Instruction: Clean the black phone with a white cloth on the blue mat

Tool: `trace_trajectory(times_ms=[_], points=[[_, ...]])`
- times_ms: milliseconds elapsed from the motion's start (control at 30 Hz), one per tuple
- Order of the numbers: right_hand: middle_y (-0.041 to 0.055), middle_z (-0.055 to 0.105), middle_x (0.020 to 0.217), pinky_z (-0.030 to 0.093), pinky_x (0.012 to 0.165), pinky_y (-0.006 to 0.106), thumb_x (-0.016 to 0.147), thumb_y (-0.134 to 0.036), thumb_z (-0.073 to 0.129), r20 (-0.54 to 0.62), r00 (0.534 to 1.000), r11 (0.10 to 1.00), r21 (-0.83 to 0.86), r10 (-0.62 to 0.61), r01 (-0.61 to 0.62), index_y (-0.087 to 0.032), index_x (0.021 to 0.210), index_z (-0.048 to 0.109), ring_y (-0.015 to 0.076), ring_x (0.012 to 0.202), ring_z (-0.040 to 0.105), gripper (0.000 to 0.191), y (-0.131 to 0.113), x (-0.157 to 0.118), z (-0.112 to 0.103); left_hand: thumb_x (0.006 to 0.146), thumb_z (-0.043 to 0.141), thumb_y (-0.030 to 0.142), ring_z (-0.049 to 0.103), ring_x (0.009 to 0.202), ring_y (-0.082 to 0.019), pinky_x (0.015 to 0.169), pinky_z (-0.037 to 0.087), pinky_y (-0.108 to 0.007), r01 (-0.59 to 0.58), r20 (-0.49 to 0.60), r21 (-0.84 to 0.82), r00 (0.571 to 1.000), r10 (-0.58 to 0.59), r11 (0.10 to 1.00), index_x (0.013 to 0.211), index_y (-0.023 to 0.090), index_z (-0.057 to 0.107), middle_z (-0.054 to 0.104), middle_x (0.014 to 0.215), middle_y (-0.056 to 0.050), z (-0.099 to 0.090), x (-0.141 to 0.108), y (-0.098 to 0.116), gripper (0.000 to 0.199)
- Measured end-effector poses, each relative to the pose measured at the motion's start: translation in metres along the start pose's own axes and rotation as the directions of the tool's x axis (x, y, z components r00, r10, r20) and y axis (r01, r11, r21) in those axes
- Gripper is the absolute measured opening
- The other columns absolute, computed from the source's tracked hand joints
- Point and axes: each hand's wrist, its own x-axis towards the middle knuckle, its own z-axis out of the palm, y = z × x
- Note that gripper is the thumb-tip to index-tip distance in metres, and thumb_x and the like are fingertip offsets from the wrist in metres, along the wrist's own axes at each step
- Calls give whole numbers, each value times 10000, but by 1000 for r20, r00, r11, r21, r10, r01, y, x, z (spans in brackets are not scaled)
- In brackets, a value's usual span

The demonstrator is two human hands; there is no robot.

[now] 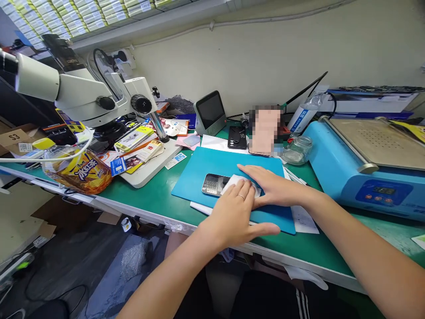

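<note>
A phone (210, 184) lies flat on a blue mat (195, 166), its dark glossy face up and mirroring the light. Over its right part is a crumpled white tissue (256, 191). My left hand (234, 217), with a ring on one finger, presses the tissue onto the phone with its fingers together, thumb stuck out to the side. My right hand (270, 184) is around the phone's right end, fingers along the far side and thumb on the near side. The tissue and both hands hide that end of the phone.
A microscope (83, 95) stands left over papers, beside a large drink bottle (79, 170). Behind the mat are a small display (210, 110), a black phone (237, 137), and a glass jar (297, 149). A blue heating plate machine (361, 177) takes up the right side.
</note>
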Motion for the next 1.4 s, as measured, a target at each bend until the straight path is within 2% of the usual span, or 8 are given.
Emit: trace_trajectory(times_ms=[133, 333, 500, 733, 867, 1067, 1200, 1400], points=[[157, 189, 1720, 243, 1209, 664, 746, -770, 680, 13, 1000, 1000, -15, 2, -2, -281, 1655, 88, 432, 1558, 176, 1190, 2, 0, 1, 952, 281, 822, 202, 1572, -303, 1276, 237, -462, -22, -23, 0, 1000, 22, 1000, 1579, 64, 342, 279, 1672, -169, 3, -16, 3, 985], [150, 183, 1723, 269, 1195, 675, 688, -812, 702, 17, 1000, 1000, -13, 21, -21, -293, 1656, 76, 456, 1550, 185, 1264, -4, -1, -3, 1005, 322, 743, 228, 1565, -302, 1261, 280, -480, 73, -48, 49, 996, -70, 996, 1576, 103, 365, 295, 1664, -164, -7, -45, -28, 858], [149, 181, 1724, 248, 1219, 642, 675, -801, 718, 23, 999, 999, -8, 40, -40, -252, 1657, 97, 456, 1550, 181, 1285, -8, -1, -5, 1032, 308, 704, 216, 1566, -321, 1257, 266, -499, 150, -61, 70, 987, -146, 986, 1573, 57, 345, 291, 1660, -194, -10, -26, -45, 844], [157, 198, 1719, 228, 1224, 638, 733, -768, 694, 12, 1000, 1000, 0, 9, -9, -253, 1656, 111, 439, 1557, 173, 1207, -1, 0, -1, 999, 315, 758, 235, 1559, -339, 1268, 234, -464, 33, -51, 19, 998, -32, 999, 1542, 26, 383, 354, 1639, -201, 1, 6, -7, 914], [155, 211, 1715, 236, 1219, 641, 722, -779, 696, -2, 1000, 1000, -6, 4, -4, -261, 1655, 116, 443, 1554, 180, 1214, 0, 0, 1, 1017, 302, 731, 221, 1568, -304, 1279, 222, -444, -4, -52, 7, 999, 4, 1000, 1555, 52, 381, 329, 1657, -164, 1, -15, 2, 869], [130, 197, 1724, 238, 1206, 674, 678, -815, 706, 6, 1000, 1000, 21, 21, -21, -300, 1655, 91, 482, 1544, 174, 1264, -5, -2, -3, 1035, 281, 705, 213, 1571, -298, 1270, 245, -472, 143, -44, 75, 989, -140, 987, 1579, 54, 347, 273, 1671, -167, -8, -48, -36, 851], [147, 189, 1723, 237, 1213, 662, 674, -818, 709, 24, 999, 1000, 3, 29, -29, -275, 1657, 90, 470, 1549, 166, 1282, -7, -1, -4, 1047, 290, 679, 182, 1574, -320, 1272, 223, -478, 224, -44, 108, 974, -221, 969, 1583, 15, 319, 254, 1673, -200, -10, -28, -48, 853], [142, 199, 1721, 245, 1222, 632, 752, -776, 670, 10, 1000, 1000, -19, 14, -14, -255, 1656, 110, 427, 1557, 183, 1184, -2, 0, -1, 993, 254, 779, 187, 1570, -337, 1279, 196, -468, 129, -18, 66, 992, -128, 989, 1583, -3, 308, 263, 1664, -219, 1, 8, -9, 981]])
